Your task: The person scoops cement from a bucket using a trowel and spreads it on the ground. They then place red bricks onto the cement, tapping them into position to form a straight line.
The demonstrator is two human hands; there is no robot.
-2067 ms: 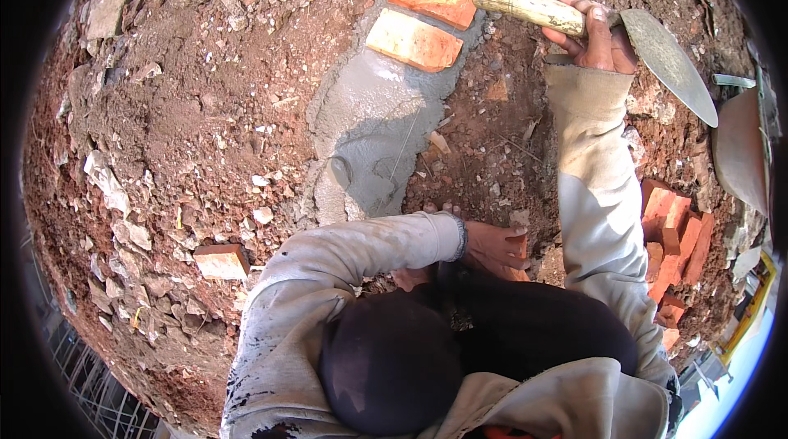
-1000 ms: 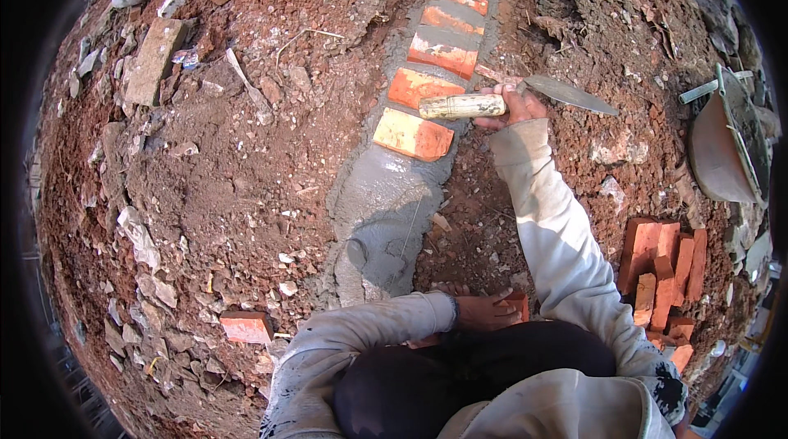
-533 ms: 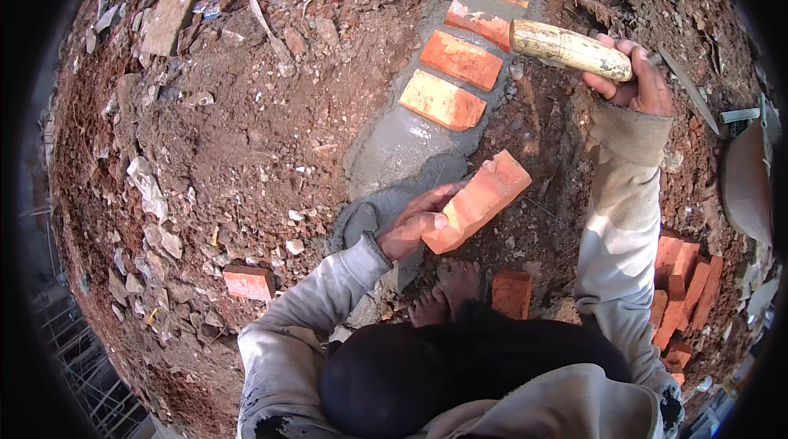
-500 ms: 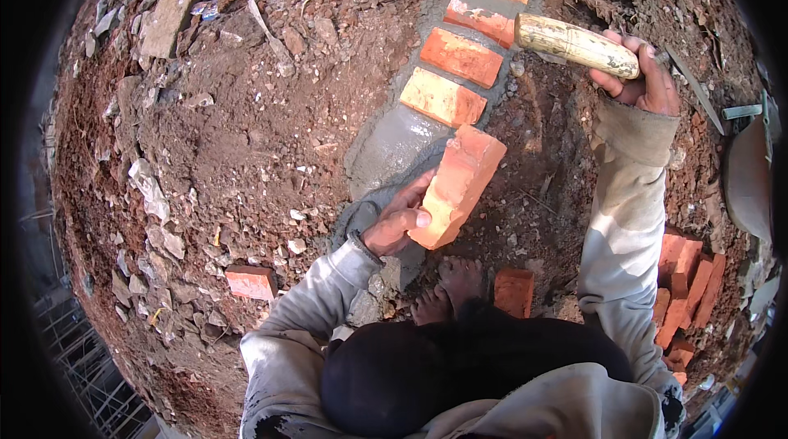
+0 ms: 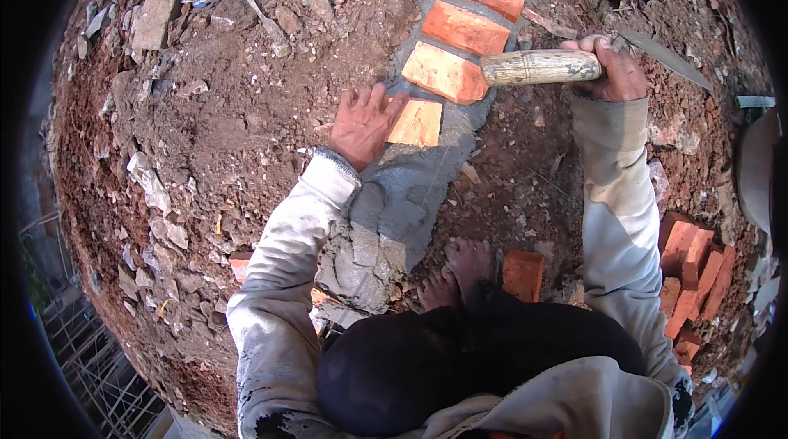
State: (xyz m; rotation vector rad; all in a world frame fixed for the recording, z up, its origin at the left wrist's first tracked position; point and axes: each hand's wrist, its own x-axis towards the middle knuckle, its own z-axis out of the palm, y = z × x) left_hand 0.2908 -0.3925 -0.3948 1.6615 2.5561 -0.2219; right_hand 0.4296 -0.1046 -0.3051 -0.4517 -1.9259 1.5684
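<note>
My left hand grips the left end of an orange brick, its fingers partly over the brick. That brick lies flat on wet grey mortar, just on the near side of a row of laid bricks. My right hand is closed round a trowel at the blade end of its handle. The thick wooden handle points left, its butt close to the nearest brick of the row. The metal blade sticks out to the right, past my fingers.
A loose brick lies beside my bare feet. Several more bricks are heaped on the right, below a rounded pan. Left of the mortar, stones and a pale plank-like block litter the reddish soil.
My left hand has carried the brick away from me and down onto the mortar, where it now lies. My right hand has moved slightly left and nearer with the trowel, turning its handle more level.
</note>
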